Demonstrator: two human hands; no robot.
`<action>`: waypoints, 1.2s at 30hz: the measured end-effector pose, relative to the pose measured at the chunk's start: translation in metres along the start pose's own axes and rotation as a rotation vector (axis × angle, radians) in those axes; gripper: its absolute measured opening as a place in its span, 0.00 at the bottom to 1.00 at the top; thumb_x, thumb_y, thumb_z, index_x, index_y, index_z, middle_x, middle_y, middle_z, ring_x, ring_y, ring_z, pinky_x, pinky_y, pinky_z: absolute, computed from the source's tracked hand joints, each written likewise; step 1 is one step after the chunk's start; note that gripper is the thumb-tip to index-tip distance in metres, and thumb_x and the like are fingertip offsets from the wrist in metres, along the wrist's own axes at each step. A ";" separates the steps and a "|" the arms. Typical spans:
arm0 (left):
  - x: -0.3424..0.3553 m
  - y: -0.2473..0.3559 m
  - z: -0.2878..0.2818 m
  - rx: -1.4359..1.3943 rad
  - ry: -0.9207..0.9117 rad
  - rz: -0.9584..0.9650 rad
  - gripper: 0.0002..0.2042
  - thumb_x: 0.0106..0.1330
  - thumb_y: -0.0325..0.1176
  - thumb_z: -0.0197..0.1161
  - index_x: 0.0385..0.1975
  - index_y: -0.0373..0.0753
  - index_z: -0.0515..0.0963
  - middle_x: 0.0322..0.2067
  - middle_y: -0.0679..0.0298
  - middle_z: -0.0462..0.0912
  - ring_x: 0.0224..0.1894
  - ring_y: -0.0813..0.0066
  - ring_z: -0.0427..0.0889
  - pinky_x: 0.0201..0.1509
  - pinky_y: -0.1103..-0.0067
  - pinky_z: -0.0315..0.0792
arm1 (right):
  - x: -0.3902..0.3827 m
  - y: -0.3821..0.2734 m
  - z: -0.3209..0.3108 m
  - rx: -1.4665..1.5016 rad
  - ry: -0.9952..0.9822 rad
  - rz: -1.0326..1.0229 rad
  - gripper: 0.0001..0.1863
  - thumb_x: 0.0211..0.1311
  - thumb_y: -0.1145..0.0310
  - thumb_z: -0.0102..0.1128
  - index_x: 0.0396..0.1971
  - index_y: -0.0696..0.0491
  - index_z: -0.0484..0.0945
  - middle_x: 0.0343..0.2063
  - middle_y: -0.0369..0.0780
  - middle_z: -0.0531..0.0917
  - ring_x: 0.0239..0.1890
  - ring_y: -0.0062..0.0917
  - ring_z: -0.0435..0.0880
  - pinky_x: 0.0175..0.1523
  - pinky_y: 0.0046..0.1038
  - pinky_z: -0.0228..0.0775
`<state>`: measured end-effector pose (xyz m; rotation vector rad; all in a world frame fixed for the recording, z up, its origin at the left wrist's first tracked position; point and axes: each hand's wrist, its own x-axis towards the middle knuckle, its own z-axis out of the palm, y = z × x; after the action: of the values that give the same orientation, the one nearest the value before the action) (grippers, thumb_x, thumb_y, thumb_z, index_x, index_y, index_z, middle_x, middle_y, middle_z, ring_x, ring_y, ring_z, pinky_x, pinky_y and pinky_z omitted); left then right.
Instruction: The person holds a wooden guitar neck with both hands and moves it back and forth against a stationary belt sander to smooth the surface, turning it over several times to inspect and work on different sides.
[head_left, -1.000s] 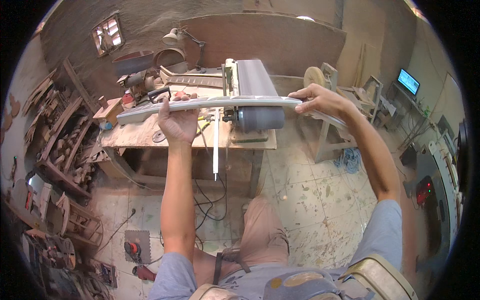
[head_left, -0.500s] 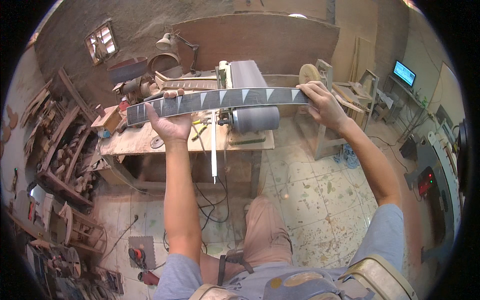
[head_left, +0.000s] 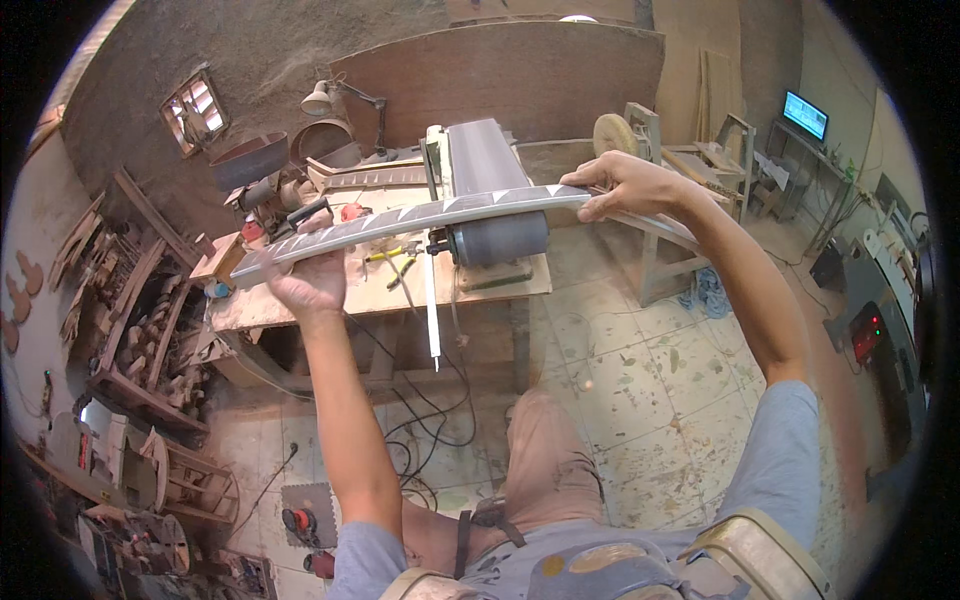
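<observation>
Held out across the bench in both hands is a guitar fretboard (head_left: pixel 430 215), a long dark strip with white triangular inlays and a pale edge turned partly toward me. My left hand (head_left: pixel 312 285) is closed around its left part from below, fingers at the far side. My right hand (head_left: pixel 635 188) pinches its right end between thumb and fingers. Behind and beneath the strip stands a belt sander, with a wide grey belt (head_left: pixel 485 160) and a dark front roller (head_left: pixel 502 240). Whether the strip touches the sander, I cannot tell.
The wooden workbench (head_left: pixel 290 308) carries yellow-handled pliers (head_left: pixel 400 272) and a slotted neck-shaped piece (head_left: pixel 375 178). A white bar (head_left: pixel 433 320) hangs at its front edge. Black cables (head_left: pixel 425 425) lie below. Wood scraps (head_left: pixel 150 310) fill a left rack; a wooden stand (head_left: pixel 650 260) is at right.
The fretboard has rolled so its inlaid face shows less and its near edge more. Its left end dropped slightly; both hands shifted a little leftward with it.
</observation>
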<state>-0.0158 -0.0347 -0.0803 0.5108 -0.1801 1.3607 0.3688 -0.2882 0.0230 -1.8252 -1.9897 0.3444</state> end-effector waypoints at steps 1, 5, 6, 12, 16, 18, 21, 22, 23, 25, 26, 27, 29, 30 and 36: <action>0.001 0.012 -0.001 0.025 0.075 0.050 0.36 0.67 0.60 0.61 0.54 0.27 0.68 0.48 0.42 0.77 0.56 0.40 0.78 0.65 0.44 0.70 | 0.006 0.002 0.003 0.007 -0.017 -0.026 0.35 0.54 0.62 0.71 0.62 0.61 0.77 0.55 0.51 0.84 0.57 0.40 0.82 0.68 0.38 0.69; 0.011 0.043 0.009 0.135 0.342 0.149 0.31 0.69 0.60 0.57 0.56 0.36 0.70 0.48 0.50 0.78 0.56 0.46 0.79 0.61 0.41 0.72 | 0.004 0.004 0.009 -0.017 0.012 -0.096 0.35 0.53 0.59 0.73 0.60 0.61 0.78 0.53 0.50 0.84 0.58 0.39 0.80 0.67 0.38 0.69; 0.015 0.050 0.005 0.215 0.363 0.169 0.31 0.70 0.59 0.57 0.56 0.35 0.70 0.49 0.50 0.78 0.56 0.46 0.79 0.62 0.40 0.71 | 0.005 0.004 0.013 -0.027 0.041 -0.118 0.36 0.52 0.58 0.74 0.60 0.61 0.78 0.52 0.49 0.84 0.58 0.39 0.79 0.66 0.38 0.69; 0.064 0.090 -0.047 0.154 0.178 0.052 0.16 0.67 0.34 0.65 0.52 0.36 0.77 0.49 0.53 0.84 0.59 0.50 0.81 0.65 0.45 0.72 | 0.010 0.016 0.049 -0.418 0.464 -0.383 0.31 0.51 0.77 0.70 0.59 0.60 0.77 0.49 0.45 0.82 0.56 0.39 0.78 0.66 0.37 0.72; 0.077 0.089 -0.048 0.131 0.124 0.048 0.16 0.67 0.36 0.65 0.50 0.36 0.78 0.49 0.56 0.84 0.58 0.51 0.81 0.65 0.46 0.73 | 0.013 0.016 0.061 -0.593 0.666 -0.471 0.30 0.50 0.77 0.70 0.58 0.59 0.78 0.48 0.42 0.82 0.57 0.37 0.78 0.64 0.36 0.75; 0.079 0.089 -0.049 0.088 0.067 0.057 0.15 0.67 0.38 0.66 0.48 0.37 0.78 0.49 0.55 0.85 0.57 0.52 0.82 0.64 0.47 0.73 | 0.016 0.020 0.066 -0.662 0.758 -0.510 0.31 0.48 0.80 0.69 0.57 0.59 0.78 0.48 0.41 0.82 0.56 0.38 0.78 0.63 0.37 0.76; 0.077 0.082 -0.048 0.112 0.011 0.081 0.15 0.66 0.41 0.68 0.45 0.38 0.78 0.47 0.55 0.85 0.53 0.53 0.84 0.62 0.50 0.76 | 0.011 0.023 0.065 -0.733 0.814 -0.538 0.30 0.47 0.82 0.69 0.56 0.58 0.79 0.49 0.41 0.82 0.56 0.38 0.78 0.63 0.38 0.76; 0.075 0.077 -0.045 0.132 0.032 0.107 0.15 0.66 0.41 0.68 0.45 0.38 0.78 0.46 0.55 0.85 0.53 0.53 0.84 0.61 0.50 0.76 | 0.010 0.022 0.065 -0.748 0.822 -0.537 0.30 0.46 0.82 0.69 0.56 0.58 0.79 0.49 0.41 0.82 0.56 0.38 0.78 0.63 0.38 0.76; 0.072 0.073 -0.041 0.152 0.052 0.134 0.16 0.66 0.41 0.68 0.45 0.38 0.78 0.45 0.55 0.85 0.52 0.53 0.84 0.61 0.51 0.77 | 0.009 0.022 0.064 -0.733 0.801 -0.536 0.30 0.47 0.81 0.69 0.56 0.58 0.79 0.48 0.41 0.82 0.55 0.38 0.78 0.63 0.38 0.76; 0.077 0.076 -0.049 0.237 0.115 0.143 0.15 0.65 0.40 0.69 0.45 0.40 0.79 0.42 0.57 0.86 0.48 0.59 0.87 0.53 0.57 0.83 | 0.005 0.020 0.058 -0.700 0.765 -0.527 0.30 0.49 0.80 0.69 0.57 0.57 0.79 0.46 0.40 0.82 0.55 0.37 0.78 0.64 0.38 0.76; 0.076 0.079 -0.051 0.313 0.140 0.193 0.14 0.65 0.40 0.68 0.45 0.40 0.79 0.42 0.58 0.86 0.46 0.61 0.87 0.50 0.59 0.84 | 0.005 0.019 0.055 -0.642 0.702 -0.512 0.30 0.49 0.79 0.69 0.57 0.58 0.79 0.46 0.41 0.82 0.55 0.37 0.78 0.64 0.37 0.75; 0.074 0.082 -0.053 0.390 0.165 0.244 0.14 0.65 0.39 0.68 0.46 0.41 0.79 0.42 0.59 0.87 0.45 0.63 0.88 0.48 0.61 0.85 | 0.006 0.018 0.049 -0.584 0.639 -0.497 0.29 0.49 0.79 0.68 0.57 0.58 0.79 0.47 0.42 0.82 0.55 0.36 0.78 0.64 0.36 0.75; 0.074 0.088 -0.056 0.619 0.199 0.231 0.14 0.65 0.37 0.68 0.49 0.42 0.81 0.43 0.63 0.87 0.43 0.71 0.88 0.42 0.67 0.87 | 0.004 0.016 0.038 -0.434 0.488 -0.418 0.29 0.49 0.77 0.68 0.57 0.59 0.79 0.47 0.44 0.83 0.55 0.37 0.78 0.64 0.35 0.74; 0.072 0.087 -0.052 0.744 0.251 0.229 0.15 0.65 0.37 0.68 0.49 0.42 0.82 0.43 0.63 0.87 0.42 0.71 0.88 0.42 0.68 0.87 | 0.002 0.016 0.031 -0.343 0.401 -0.357 0.29 0.49 0.76 0.68 0.56 0.60 0.79 0.47 0.45 0.83 0.55 0.37 0.79 0.64 0.34 0.73; 0.079 0.118 -0.042 1.279 0.310 -0.188 0.16 0.62 0.40 0.70 0.47 0.42 0.84 0.42 0.63 0.87 0.38 0.71 0.87 0.39 0.71 0.83 | -0.002 0.013 -0.001 0.076 0.031 0.039 0.38 0.46 0.61 0.75 0.60 0.59 0.80 0.49 0.48 0.88 0.48 0.35 0.85 0.61 0.34 0.72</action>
<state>-0.1192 0.0683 -0.0557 1.3052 1.0370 1.2176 0.3811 -0.2889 0.0179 -1.8131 -1.8961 0.3962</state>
